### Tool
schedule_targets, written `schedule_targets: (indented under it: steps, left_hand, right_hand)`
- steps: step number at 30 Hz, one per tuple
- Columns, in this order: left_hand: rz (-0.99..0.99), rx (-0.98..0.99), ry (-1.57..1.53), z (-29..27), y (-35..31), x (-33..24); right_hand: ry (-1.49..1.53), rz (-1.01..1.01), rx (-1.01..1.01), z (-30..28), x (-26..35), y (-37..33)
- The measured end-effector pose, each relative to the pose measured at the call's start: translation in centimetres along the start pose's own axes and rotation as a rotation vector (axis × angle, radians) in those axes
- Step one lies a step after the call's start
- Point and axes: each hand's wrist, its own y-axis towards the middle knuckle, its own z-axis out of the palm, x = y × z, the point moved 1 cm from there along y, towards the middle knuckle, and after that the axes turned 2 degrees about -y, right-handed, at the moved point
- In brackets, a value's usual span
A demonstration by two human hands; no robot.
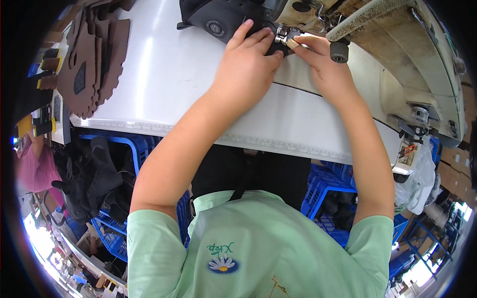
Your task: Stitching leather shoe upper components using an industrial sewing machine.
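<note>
A black leather-like shoe upper (pixel 211 22) with a round embossed badge lies at the top of the table, its right end under the metal presser foot (pixel 281 35) of a sewing machine (pixel 392 44). My left hand (pixel 248 59) rests flat on the upper with its fingers spread, the thumb close to the presser foot. Just right of the foot, my right hand (pixel 328 62) has its thumb and index finger closed together. A tan wrap covers one of its fingertips. What sits between those fingers is too small to make out.
Brown scallop-edged cut pieces (pixel 107 64) are stacked at the table's left. A ruler strip (pixel 278 146) runs along the near edge. Blue crates (pixel 112 233) with black uppers stand below. Thread spools (pixel 49 64) line the far left, where a person in pink (pixel 37 166) sits. A plastic bag (pixel 422 169) hangs right.
</note>
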Motion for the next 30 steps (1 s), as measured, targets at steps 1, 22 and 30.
schedule_targets:
  steps: [1, 22, 30]
  left_hand:
    - [0.0, 0.004, -0.016, 0.0, 0.0, 0.2]
    - [-0.001, 0.035, 0.08, -0.3, 0.2, 0.5]
    - [-0.023, 0.012, -0.079, 0.3, -0.2, 1.0]
  right_hand:
    - [-0.003, 0.002, 0.003, 0.0, 0.2, 0.0]
    - [-0.011, 0.014, -0.026, 0.2, 0.1, 0.1]
    - [-0.085, -0.087, 0.008, 0.0, -0.6, 0.5]
